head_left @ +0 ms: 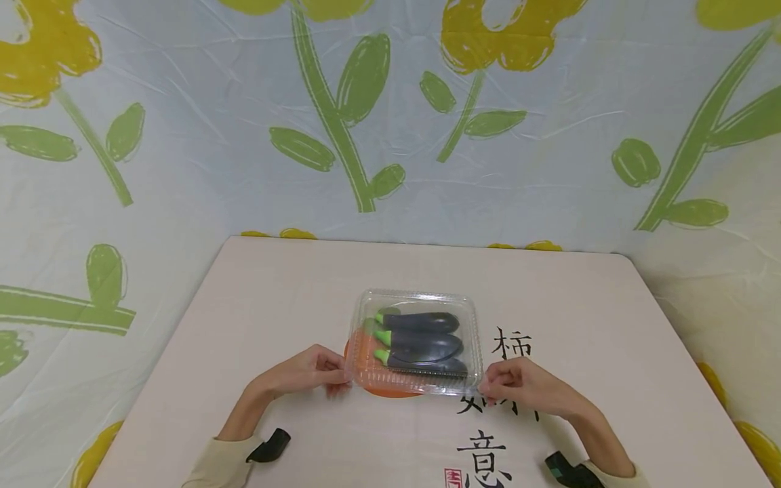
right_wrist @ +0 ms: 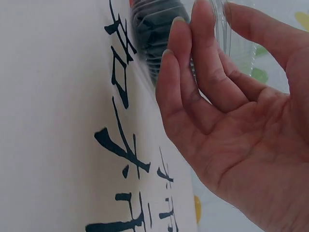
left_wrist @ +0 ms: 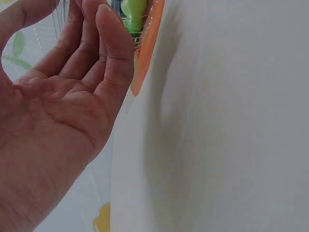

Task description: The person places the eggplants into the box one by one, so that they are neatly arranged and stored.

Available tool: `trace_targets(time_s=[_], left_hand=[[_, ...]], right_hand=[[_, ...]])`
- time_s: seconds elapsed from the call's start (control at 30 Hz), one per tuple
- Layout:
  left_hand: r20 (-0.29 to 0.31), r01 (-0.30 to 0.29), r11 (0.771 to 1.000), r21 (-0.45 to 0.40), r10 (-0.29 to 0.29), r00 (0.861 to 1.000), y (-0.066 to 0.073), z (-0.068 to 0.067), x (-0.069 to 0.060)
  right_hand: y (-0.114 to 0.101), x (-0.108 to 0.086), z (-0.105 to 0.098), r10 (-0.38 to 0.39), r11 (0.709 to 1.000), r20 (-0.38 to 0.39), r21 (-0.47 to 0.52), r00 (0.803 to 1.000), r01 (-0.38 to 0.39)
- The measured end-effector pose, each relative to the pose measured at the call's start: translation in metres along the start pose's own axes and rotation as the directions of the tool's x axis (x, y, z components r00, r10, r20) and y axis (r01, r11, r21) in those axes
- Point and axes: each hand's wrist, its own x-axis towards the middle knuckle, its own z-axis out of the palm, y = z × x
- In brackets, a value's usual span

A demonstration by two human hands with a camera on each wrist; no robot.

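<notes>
A clear plastic clamshell box (head_left: 476,318) is in the middle of the head view, its lid down. Three dark purple eggplants (head_left: 426,341) with green stem ends lie inside it, side by side. Under and beside the box shows part of an orange plate-like thing (head_left: 390,393), mostly hidden. My left hand (head_left: 311,369) pinches the near left corner of the box, and my right hand (head_left: 527,385) pinches the near right corner. In the right wrist view the clear rim runs between thumb and forefinger of that hand (right_wrist: 241,130).
A pale table (head_left: 293,285) carries black brush-written characters (head_left: 482,461) and a small red seal mark (head_left: 453,478), partly behind the right hand. Floral cloth (head_left: 244,163) hangs behind the table and at both sides. Each wrist wears a black strap device (head_left: 271,446).
</notes>
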Motion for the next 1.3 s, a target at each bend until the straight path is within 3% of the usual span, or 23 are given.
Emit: trace_targets(time_s=[0.33,0.67,1.0,1.3], left_hand=[[-0.015,-0.016,0.999,-0.031,0.015,1.000,-0.002,0.001,0.003],[0.014,-0.037,0.995,-0.091,0.039,0.999,-0.006,0.000,0.004],[0.010,-0.076,0.994,-0.082,0.077,0.997,-0.008,0.000,0.005],[0.005,-0.068,0.995,-0.072,0.069,0.998,-0.008,-0.001,0.005]], right_hand=[[0.004,0.004,0.002,0.017,0.998,-0.052,0.059,0.999,-0.013],[0.009,0.008,0.006,0.010,0.996,-0.079,0.084,0.997,-0.003],[0.020,0.009,0.004,-0.003,0.990,-0.106,0.140,0.994,0.017],[0.018,0.011,0.002,0.051,0.988,-0.080,0.150,0.995,-0.038]])
